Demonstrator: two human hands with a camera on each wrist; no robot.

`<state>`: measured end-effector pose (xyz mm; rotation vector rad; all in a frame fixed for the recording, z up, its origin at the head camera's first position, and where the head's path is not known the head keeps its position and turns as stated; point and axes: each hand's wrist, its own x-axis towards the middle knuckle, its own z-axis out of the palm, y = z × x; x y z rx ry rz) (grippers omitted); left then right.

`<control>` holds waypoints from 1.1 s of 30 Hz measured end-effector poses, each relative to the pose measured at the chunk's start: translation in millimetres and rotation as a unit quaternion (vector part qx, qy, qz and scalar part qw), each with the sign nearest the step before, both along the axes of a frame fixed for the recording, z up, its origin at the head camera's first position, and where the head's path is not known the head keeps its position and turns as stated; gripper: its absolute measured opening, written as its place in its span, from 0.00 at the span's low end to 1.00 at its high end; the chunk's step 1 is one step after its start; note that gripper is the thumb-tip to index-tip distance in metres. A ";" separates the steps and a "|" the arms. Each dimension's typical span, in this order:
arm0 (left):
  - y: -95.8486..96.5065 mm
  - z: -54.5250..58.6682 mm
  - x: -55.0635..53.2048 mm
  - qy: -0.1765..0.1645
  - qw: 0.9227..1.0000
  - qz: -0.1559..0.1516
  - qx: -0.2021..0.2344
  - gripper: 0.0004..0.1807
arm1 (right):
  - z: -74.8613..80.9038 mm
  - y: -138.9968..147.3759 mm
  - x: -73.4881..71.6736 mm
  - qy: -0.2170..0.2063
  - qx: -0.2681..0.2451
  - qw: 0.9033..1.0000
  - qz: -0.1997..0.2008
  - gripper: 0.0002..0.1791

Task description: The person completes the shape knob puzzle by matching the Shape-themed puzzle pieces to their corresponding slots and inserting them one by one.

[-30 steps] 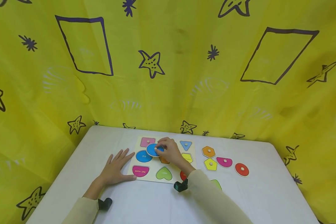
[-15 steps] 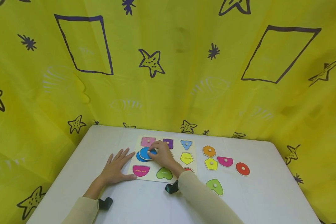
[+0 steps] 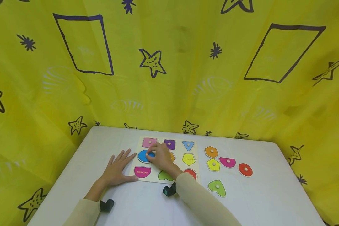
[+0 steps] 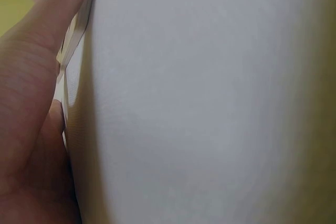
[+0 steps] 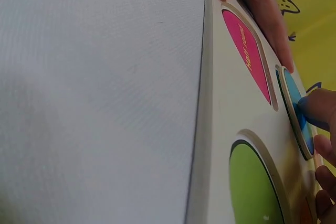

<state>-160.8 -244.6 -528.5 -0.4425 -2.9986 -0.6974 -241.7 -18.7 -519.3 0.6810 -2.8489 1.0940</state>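
- My right hand [image 3: 162,158] is pinching the blue oval wood-like piece [image 3: 142,156], not yet flush in the flat cream board [image 3: 154,172].
- My left hand [image 3: 115,171] is resting spread at the board's edge.
- Three knobbed pieces [image 3: 173,145] are filling the far row; five loose pieces [image 3: 224,164] are lying rightward.
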 end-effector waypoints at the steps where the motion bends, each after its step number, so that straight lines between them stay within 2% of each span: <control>1: -0.2 -0.8 -0.4 0.001 1.000 0.000 0.001 0.57 | -0.2 -0.5 0.0 0.003 0.004 1.000 -0.001 0.05; 12: -2.1 -8.1 -7.4 -0.015 1.000 0.008 -0.022 0.58 | 1.2 -0.3 0.7 0.013 0.021 1.000 0.002 0.05; 19: 0.4 2.3 -4.0 -0.024 0.999 0.007 -0.020 0.57 | 2.9 -0.4 1.2 0.009 0.015 1.000 0.006 0.05; 26: -0.2 -0.4 -2.4 -0.007 1.000 0.002 -0.009 0.58 | 1.8 -0.5 1.5 0.013 0.016 1.000 0.007 0.05; 33: -1.2 -4.4 -2.7 -0.009 1.000 0.003 -0.011 0.58 | 0.4 -0.5 1.9 0.010 0.014 1.000 0.008 0.05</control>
